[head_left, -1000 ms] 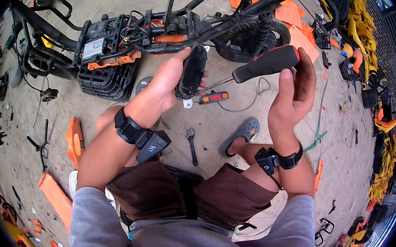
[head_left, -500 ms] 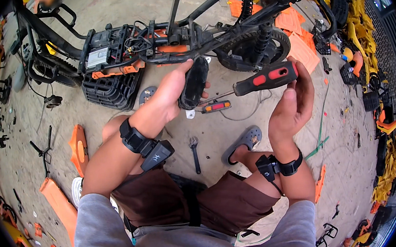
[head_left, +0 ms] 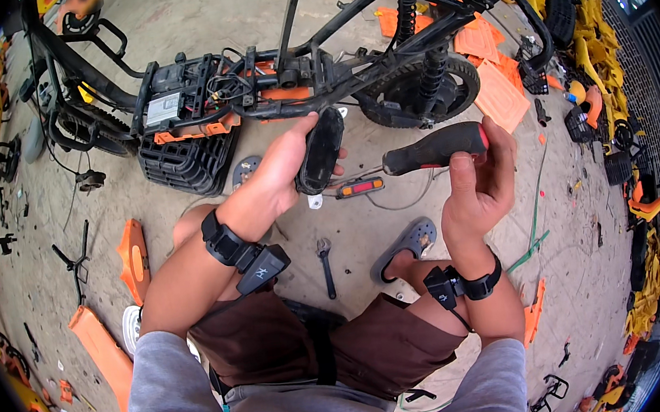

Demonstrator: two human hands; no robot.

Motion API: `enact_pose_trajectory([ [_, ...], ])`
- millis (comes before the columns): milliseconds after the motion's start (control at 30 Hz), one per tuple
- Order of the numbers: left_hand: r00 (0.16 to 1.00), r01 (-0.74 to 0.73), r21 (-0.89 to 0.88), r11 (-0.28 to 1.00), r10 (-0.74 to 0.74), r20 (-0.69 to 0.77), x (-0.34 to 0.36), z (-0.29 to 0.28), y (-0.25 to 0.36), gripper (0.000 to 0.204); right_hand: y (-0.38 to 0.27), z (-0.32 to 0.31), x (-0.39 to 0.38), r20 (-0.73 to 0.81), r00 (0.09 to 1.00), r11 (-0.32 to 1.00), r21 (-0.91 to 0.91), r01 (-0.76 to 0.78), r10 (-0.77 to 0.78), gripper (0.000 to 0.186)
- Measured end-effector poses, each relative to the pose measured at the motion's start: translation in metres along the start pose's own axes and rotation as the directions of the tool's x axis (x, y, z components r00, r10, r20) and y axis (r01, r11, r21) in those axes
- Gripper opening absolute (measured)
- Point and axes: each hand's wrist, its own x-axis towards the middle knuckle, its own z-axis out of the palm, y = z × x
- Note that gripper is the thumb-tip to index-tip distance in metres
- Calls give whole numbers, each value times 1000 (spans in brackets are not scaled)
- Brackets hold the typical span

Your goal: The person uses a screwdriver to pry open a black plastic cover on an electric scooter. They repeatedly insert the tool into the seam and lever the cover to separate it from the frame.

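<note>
My left hand (head_left: 282, 167) is wrapped round an oblong black plastic part (head_left: 321, 153), held upright with a small white tab at its lower end. My right hand (head_left: 476, 196) grips a screwdriver (head_left: 429, 150) by its thick black handle with a red end. Its shaft points left toward the black part; whether the tip touches it is hidden. Just right of that part shows a small orange and red light (head_left: 360, 188), with a thin cable near it. An adjustable wrench (head_left: 326, 268) lies on the floor between my legs.
Ahead stands a stripped black scooter frame (head_left: 356, 60) with its rear wheel (head_left: 422, 90) and exposed wiring. A black crate (head_left: 187, 164) sits under it. Orange panels (head_left: 104, 351) lie at the left, yellow parts (head_left: 597, 45) are piled at the right, and green strips (head_left: 529, 250) lie nearby.
The screwdriver handle has rolled in my right hand, so its red side insets no longer show. Both hands and the black part sit slightly lower in view.
</note>
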Motion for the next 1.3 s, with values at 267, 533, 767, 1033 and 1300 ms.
enact_pose_trajectory([
  [267,1000,-10,23,1000,10,4,-1,2,-1,44,5,4,2,-9,990,980,137,144,-144,47],
  [533,1000,-13,15,1000,13,10,0,2,-1,44,-8,9,2,-11,1000,970,242,-4,6,50],
  [767,1000,-5,8,1000,5,-9,-1,1,0,43,-1,4,-2,-14,999,999,38,37,-37,47],
  [1033,1000,-2,25,1000,3,-14,-3,4,1,43,2,6,2,-61,994,991,94,93,-87,51],
  [1300,1000,-9,20,1000,9,-9,-4,5,2,43,-7,9,4,1,1000,961,275,-25,25,53],
])
